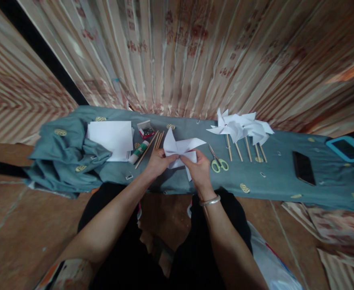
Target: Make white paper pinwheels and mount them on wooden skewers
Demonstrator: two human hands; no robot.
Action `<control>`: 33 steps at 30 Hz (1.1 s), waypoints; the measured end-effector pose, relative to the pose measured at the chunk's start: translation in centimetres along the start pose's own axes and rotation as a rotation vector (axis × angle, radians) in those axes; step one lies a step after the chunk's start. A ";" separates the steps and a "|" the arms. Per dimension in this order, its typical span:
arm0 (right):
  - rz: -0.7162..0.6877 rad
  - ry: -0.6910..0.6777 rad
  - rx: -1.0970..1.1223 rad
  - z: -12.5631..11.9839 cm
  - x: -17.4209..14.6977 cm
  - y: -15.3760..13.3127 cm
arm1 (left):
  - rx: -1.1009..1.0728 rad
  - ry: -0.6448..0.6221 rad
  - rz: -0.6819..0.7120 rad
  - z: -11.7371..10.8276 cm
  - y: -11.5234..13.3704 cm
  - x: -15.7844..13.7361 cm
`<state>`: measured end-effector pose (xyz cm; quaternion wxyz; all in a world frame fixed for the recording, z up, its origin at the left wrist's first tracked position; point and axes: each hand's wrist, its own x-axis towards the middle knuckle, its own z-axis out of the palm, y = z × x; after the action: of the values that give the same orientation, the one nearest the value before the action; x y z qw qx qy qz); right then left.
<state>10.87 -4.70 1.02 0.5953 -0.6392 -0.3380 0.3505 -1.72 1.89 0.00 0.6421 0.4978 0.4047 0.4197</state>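
Note:
A white paper pinwheel (179, 146) with folded blades is held over the front part of the cloth-covered bench. My left hand (159, 162) grips its left side, thumb pressed near the centre. My right hand (199, 167) is closed on its right side, and that thumb also meets the middle. No stick shows on this pinwheel. Just right of my right hand lie scissors (217, 160) with light green handles. Left of my left hand are several wooden sticks (158, 140), a green-and-white glue stick (139, 152) and a small red box of pins (146, 131).
White paper sheets (112, 137) are stacked at left, beside bunched cloth (65, 149). Several finished pinwheels (240, 125) on sticks lie at the back right. Further right are a dark phone (303, 168) and a blue-framed tablet (348, 148). A curtain (177, 56) hangs behind the bench.

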 end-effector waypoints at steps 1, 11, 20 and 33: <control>0.002 -0.001 0.004 0.0 0.0 0.0 | 0.003 0.000 -0.004 0.0 0.1 0.0; 0.037 -0.016 0.024 0.1 -0.1 -0.3 | 0.043 -0.030 -0.014 -0.3 0.1 -0.1; 0.044 -0.017 0.007 0.2 -0.1 -0.1 | 0.147 -0.010 0.022 -0.4 -0.3 -0.3; 0.044 0.026 0.003 0.4 -0.1 0.0 | 0.210 0.064 0.091 0.0 -0.4 -0.3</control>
<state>10.52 -4.58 1.05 0.5927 -0.6501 -0.3156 0.3557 -1.82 1.55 -0.33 0.5533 0.5665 0.4437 0.4195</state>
